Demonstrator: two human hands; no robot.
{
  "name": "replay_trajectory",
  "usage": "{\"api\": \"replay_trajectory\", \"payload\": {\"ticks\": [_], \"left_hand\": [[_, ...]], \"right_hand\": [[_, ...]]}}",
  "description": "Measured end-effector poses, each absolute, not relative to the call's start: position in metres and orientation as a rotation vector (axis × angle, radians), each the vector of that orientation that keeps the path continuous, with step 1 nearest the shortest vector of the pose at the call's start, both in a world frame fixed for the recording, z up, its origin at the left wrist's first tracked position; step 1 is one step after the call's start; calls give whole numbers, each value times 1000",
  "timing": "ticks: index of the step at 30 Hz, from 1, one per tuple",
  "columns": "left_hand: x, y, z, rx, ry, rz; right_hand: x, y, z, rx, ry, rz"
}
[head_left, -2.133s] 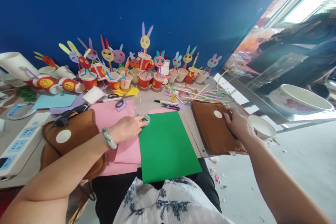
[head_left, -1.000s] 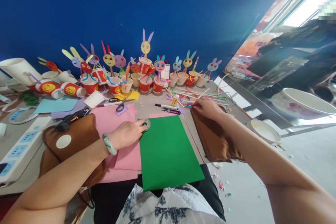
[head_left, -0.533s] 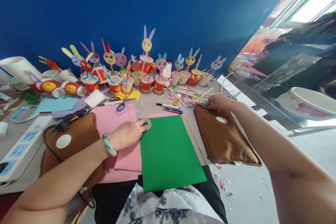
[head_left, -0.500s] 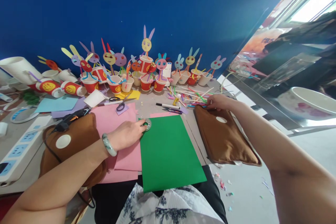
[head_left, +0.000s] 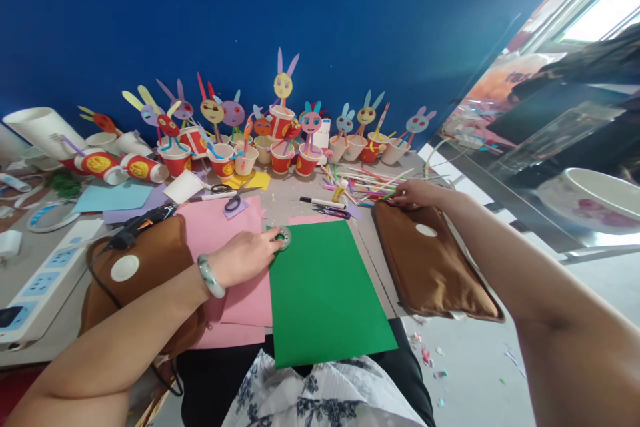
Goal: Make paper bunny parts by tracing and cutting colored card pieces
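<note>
My left hand, a bracelet on its wrist, has its fingers closed on a clear grey ring like a tape roll. The ring lies on the top left corner of a green paper sheet, which overlaps pink sheets. My right hand is at the top edge of a brown cloth pouch, by the right end of a pile of coloured pipe cleaners. Its fingers are bent together, and what lies between them is hidden.
Paper cups with rabbit-faced figures line the blue wall. Scissors, pens and a small yellow bottle lie before them. To the left are another brown pouch, a power strip and a cup stack.
The whole view has shifted slightly to the right. Both hands stay in nearly the same places, the left at the ring and the right by the pipe cleaners.
</note>
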State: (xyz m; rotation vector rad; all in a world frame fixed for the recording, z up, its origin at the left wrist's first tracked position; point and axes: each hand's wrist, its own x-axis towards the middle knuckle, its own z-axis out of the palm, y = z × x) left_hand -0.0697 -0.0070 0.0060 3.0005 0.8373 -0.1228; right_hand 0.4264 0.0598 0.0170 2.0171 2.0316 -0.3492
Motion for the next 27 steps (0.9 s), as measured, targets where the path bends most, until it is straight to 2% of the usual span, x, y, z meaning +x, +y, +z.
{"api": "replay_trajectory", "payload": {"ticks": [5, 11, 15, 23, 27], "left_hand": [[-69, -7, 6, 2995, 838, -114], [-69, -7, 7, 2975, 851, -126], [-69, -8, 7, 2958, 861, -127], [-70, -7, 5, 3014, 844, -96], [-70, -7, 3, 3002, 844, -84]], "right_hand": [[436, 61, 13, 1937, 2037, -562], [433, 63, 9, 1885, 2073, -593], [419, 69, 11, 1873, 2067, -504], [406, 72, 19, 2076, 1969, -80], [418, 67, 23, 2038, 1924, -227]]}}
